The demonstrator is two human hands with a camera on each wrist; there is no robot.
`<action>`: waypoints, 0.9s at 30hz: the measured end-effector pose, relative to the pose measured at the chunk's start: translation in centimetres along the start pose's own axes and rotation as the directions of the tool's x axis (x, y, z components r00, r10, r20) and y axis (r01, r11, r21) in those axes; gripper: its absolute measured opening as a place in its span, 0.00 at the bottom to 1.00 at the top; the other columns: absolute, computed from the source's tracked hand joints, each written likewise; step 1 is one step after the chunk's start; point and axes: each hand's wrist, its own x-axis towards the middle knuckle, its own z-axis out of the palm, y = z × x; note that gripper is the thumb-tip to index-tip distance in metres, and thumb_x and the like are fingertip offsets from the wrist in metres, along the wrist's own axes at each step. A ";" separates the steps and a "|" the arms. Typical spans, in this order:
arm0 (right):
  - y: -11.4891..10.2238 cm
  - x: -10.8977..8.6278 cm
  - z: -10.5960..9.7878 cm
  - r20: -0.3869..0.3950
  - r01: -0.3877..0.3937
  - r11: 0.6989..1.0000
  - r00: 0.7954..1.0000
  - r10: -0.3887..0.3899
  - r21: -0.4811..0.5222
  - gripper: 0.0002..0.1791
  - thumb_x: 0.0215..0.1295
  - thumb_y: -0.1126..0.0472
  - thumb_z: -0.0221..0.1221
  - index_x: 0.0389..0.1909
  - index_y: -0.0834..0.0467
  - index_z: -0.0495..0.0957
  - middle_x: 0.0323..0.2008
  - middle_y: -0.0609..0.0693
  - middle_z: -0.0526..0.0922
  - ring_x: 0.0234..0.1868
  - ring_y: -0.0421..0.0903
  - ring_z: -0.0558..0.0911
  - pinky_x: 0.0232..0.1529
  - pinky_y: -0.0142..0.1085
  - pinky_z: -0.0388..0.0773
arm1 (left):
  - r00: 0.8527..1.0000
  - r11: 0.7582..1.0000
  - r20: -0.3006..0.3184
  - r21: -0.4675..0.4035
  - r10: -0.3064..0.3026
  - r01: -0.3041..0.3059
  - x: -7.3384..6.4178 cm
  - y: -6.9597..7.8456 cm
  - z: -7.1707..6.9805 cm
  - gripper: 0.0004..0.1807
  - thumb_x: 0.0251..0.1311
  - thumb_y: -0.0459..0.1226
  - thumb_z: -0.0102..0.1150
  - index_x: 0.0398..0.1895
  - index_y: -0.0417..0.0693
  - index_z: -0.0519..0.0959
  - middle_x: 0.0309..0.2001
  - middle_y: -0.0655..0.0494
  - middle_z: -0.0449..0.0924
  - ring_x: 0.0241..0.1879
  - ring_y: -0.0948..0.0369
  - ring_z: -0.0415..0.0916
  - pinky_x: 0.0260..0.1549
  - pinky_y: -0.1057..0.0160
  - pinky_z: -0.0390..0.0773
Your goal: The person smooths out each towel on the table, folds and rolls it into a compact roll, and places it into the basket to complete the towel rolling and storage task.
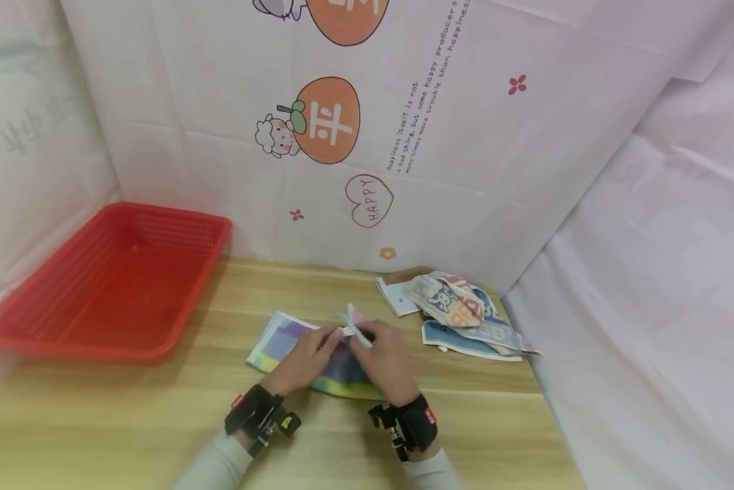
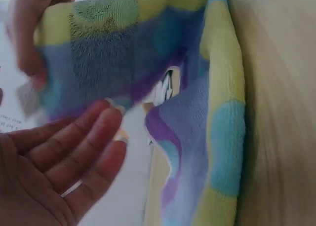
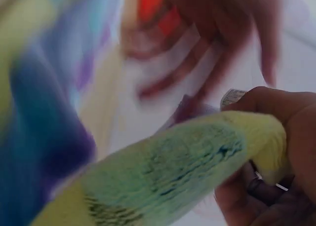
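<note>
A small multicoloured towel (image 1: 278, 337), with purple, blue, teal and yellow patches, lies partly on the table with one edge raised. My right hand (image 1: 388, 361) grips that raised edge, which bends over between thumb and fingers in the right wrist view (image 3: 173, 167). A small pale tag (image 3: 232, 97) sticks out beside the right thumb. Close to the raised edge is my left hand (image 1: 299, 357); its fingers (image 2: 94, 157) are loosely extended, and it appears blurred in the right wrist view. Whether its fingertips touch the towel, I cannot tell.
At the left stands a red plastic basket (image 1: 158, 350) with perforated sides. Several crumpled printed cloths (image 1: 447, 299) lie in a pile at the back right. White printed sheeting (image 1: 453, 218) walls the wooden table (image 1: 318, 442) at the back and both sides.
</note>
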 end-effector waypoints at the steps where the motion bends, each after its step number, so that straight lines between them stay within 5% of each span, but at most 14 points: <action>1: -0.3 -0.2 0.8 0.023 0.040 0.999 0.999 -0.040 0.014 0.08 0.59 0.67 0.67 0.40 0.58 0.88 0.32 0.49 0.87 0.30 0.40 0.81 0.30 0.31 0.78 | 1.000 1.000 -0.009 -0.009 0.005 -0.005 -0.1 -0.1 -0.1 0.20 0.81 0.45 0.38 0.43 0.45 0.79 0.31 0.48 0.80 0.29 0.57 0.75 0.31 0.65 0.75; 6: -0.7 -1.2 3.6 0.226 0.140 0.986 0.961 -0.158 0.092 0.14 0.62 0.68 0.66 0.49 0.59 0.81 0.37 0.51 0.80 0.35 0.43 0.77 0.34 0.29 0.75 | 0.997 0.998 -0.035 -0.013 -0.069 0.068 -0.9 -1.1 -0.6 0.08 0.74 0.39 0.52 0.48 0.48 0.78 0.34 0.56 0.79 0.29 0.65 0.74 0.29 0.67 0.76; 10: -0.3 -1.9 4.0 0.381 0.124 0.990 0.914 -0.143 0.073 0.30 0.65 0.62 0.66 0.67 0.63 0.72 0.45 0.51 0.78 0.42 0.42 0.75 0.41 0.32 0.76 | 0.991 0.991 -0.003 0.014 -0.134 0.134 -1.4 -2.0 -0.8 0.14 0.62 0.32 0.58 0.52 0.46 0.77 0.35 0.56 0.79 0.31 0.64 0.74 0.29 0.66 0.77; 14: 0.3 -2.2 3.7 0.443 0.126 0.988 0.883 -0.155 0.093 0.38 0.68 0.55 0.65 0.75 0.61 0.63 0.58 0.52 0.77 0.53 0.44 0.79 0.53 0.37 0.80 | 0.992 0.991 -0.001 0.045 -0.126 0.126 -1.2 -2.6 -0.7 0.18 0.58 0.29 0.59 0.54 0.42 0.77 0.38 0.51 0.81 0.35 0.61 0.76 0.35 0.63 0.79; 21: 1.7 -1.8 2.4 0.317 0.097 0.986 0.939 -0.137 0.138 0.30 0.69 0.59 0.64 0.69 0.64 0.70 0.64 0.58 0.73 0.58 0.53 0.78 0.54 0.46 0.81 | 0.993 0.990 -0.073 0.101 -0.095 0.102 -0.5 -1.4 -1.5 0.28 0.62 0.27 0.58 0.67 0.29 0.69 0.49 0.39 0.83 0.42 0.51 0.82 0.45 0.53 0.83; 27: 3.2 -1.5 1.4 0.271 0.024 0.995 0.961 -0.051 0.102 0.27 0.73 0.57 0.60 0.69 0.63 0.70 0.67 0.59 0.70 0.68 0.56 0.70 0.63 0.52 0.74 | 0.977 0.986 -0.174 0.089 -0.124 0.141 -0.5 1.3 -3.5 0.33 0.63 0.30 0.53 0.72 0.29 0.63 0.56 0.32 0.79 0.21 0.57 0.72 0.49 0.46 0.80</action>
